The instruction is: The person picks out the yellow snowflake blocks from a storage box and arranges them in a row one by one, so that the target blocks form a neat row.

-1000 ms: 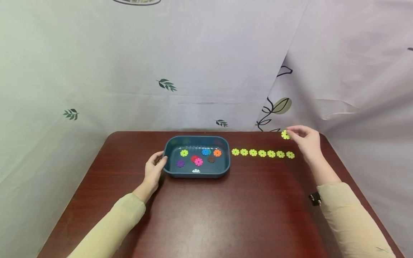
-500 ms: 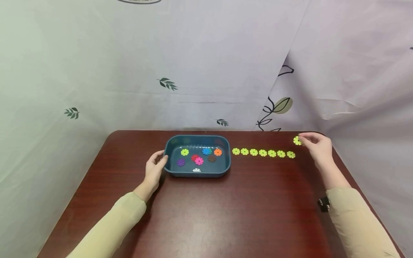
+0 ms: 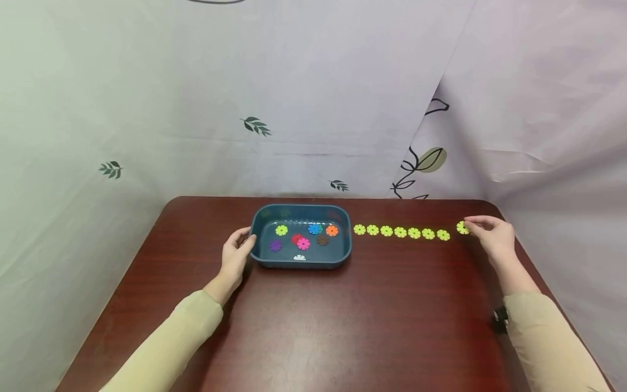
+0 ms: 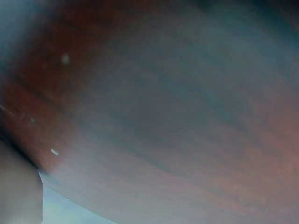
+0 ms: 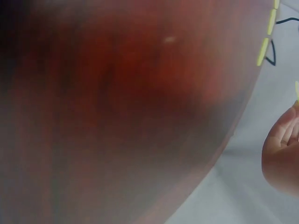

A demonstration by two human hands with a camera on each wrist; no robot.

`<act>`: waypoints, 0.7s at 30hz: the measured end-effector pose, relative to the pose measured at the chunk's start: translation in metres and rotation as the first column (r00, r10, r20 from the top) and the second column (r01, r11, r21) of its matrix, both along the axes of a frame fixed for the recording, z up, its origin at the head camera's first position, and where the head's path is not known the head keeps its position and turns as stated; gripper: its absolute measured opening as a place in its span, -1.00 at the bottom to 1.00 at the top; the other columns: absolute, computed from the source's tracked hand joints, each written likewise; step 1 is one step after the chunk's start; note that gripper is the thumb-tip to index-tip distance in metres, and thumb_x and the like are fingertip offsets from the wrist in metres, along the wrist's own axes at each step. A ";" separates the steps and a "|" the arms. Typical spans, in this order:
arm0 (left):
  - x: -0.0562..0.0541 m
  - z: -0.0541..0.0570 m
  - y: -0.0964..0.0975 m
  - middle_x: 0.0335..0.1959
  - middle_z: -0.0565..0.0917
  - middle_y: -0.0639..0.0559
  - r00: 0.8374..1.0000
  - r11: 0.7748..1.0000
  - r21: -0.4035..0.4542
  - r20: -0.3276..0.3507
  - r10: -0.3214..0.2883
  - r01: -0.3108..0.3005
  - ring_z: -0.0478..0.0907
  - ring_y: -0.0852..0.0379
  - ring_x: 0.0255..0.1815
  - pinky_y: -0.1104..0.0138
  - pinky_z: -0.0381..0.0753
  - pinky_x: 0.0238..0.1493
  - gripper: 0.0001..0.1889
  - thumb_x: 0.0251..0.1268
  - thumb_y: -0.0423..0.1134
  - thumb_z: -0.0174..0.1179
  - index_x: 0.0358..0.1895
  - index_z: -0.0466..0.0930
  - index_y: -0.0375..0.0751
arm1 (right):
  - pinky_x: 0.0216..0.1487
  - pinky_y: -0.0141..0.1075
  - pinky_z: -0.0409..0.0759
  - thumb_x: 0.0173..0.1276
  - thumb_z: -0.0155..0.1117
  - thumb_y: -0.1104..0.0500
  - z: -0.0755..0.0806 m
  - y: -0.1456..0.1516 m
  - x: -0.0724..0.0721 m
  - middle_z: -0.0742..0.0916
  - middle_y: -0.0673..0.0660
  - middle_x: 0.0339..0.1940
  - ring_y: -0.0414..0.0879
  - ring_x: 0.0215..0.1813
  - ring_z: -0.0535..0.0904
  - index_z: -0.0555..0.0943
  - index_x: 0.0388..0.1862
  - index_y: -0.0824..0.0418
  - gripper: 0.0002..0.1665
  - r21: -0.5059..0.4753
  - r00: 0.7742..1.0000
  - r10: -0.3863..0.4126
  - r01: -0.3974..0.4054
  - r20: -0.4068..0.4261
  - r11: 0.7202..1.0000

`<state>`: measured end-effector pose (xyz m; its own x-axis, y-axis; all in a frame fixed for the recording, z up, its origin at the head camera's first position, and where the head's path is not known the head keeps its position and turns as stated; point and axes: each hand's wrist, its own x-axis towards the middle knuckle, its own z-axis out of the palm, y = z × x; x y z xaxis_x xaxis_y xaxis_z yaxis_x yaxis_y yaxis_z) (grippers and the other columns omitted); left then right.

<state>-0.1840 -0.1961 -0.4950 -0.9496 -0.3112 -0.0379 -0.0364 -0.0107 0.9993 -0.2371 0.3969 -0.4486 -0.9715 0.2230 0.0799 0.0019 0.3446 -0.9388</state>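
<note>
My left hand (image 3: 235, 260) grips the left wall of a dark blue rectangular plastic tray (image 3: 301, 264), thumb over the rim. Inside lie several snowflake discs: yellow-green (image 3: 281, 230), purple (image 3: 276, 246), pink (image 3: 303, 244), red, blue, green, orange (image 3: 332, 231), brown and white. Between thumb and fingertips, my right hand (image 3: 497, 242) pinches a yellow snowflake disc (image 3: 461, 227). This disc is just right of the end of a row of several yellow discs (image 3: 400, 232) running from the tray. The right wrist view shows part of my right hand (image 5: 280, 161) and the row's end (image 5: 263, 51).
The dark red wooden table (image 3: 318, 321) has rounded far corners. A pale cloth with leaf prints (image 3: 338, 185) hangs close behind its back edge and along both sides. Much of the left wrist view is blurred tabletop (image 4: 163, 116).
My right hand has carried the yellow disc rightward and down, from above the row's end to just beyond it. My left hand keeps its grip on the tray.
</note>
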 end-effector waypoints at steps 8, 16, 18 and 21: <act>0.000 0.000 0.000 -0.11 0.68 0.27 1.000 1.000 0.006 -0.005 0.001 -0.001 0.61 0.41 -0.10 0.61 0.60 -0.04 -0.62 0.57 -0.40 0.16 0.33 0.51 -0.52 | -0.37 -0.64 0.53 0.49 0.40 0.26 -0.007 0.008 0.000 0.70 -0.53 -0.51 -0.58 -0.41 0.60 0.84 -0.20 0.06 -0.87 0.129 0.999 0.016 -0.021 0.040 0.991; 0.000 0.000 0.000 -0.15 0.67 0.34 1.000 1.000 0.013 -0.004 0.001 -0.001 0.61 0.43 -0.11 0.61 0.60 -0.04 -0.61 0.57 -0.41 0.16 0.33 0.50 -0.53 | -0.34 -0.60 0.55 0.53 0.39 0.19 -0.013 0.015 -0.007 0.67 -0.55 -0.52 -0.60 -0.38 0.59 0.72 0.05 0.51 -0.64 0.227 0.986 0.075 -0.108 0.148 0.968; 0.000 0.001 0.001 -0.17 0.66 0.38 1.000 1.000 0.015 -0.004 -0.001 0.001 0.61 0.42 -0.11 0.61 0.60 -0.05 -0.61 0.57 -0.41 0.15 0.33 0.50 -0.53 | -0.33 -0.59 0.56 0.53 0.38 0.19 -0.013 0.016 -0.008 0.67 -0.54 -0.53 -0.59 -0.38 0.59 0.70 0.07 0.55 -0.61 0.237 0.982 0.087 -0.126 0.165 0.963; 0.000 0.001 0.001 -0.18 0.66 0.39 1.000 1.000 0.012 -0.004 -0.002 0.002 0.61 0.42 -0.11 0.60 0.60 -0.06 -0.62 0.57 -0.41 0.15 0.33 0.50 -0.53 | -0.33 -0.57 0.58 0.53 0.37 0.21 -0.014 0.018 -0.010 0.67 -0.52 -0.53 -0.58 -0.39 0.60 0.68 0.08 0.58 -0.59 0.246 0.978 0.102 -0.146 0.183 0.958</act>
<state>-0.1840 -0.1951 -0.4941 -0.9503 -0.3089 -0.0377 -0.0323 -0.0225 0.9992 -0.2466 0.4149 -0.4630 -0.9945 0.0933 -0.0470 0.0928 0.5811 -0.8085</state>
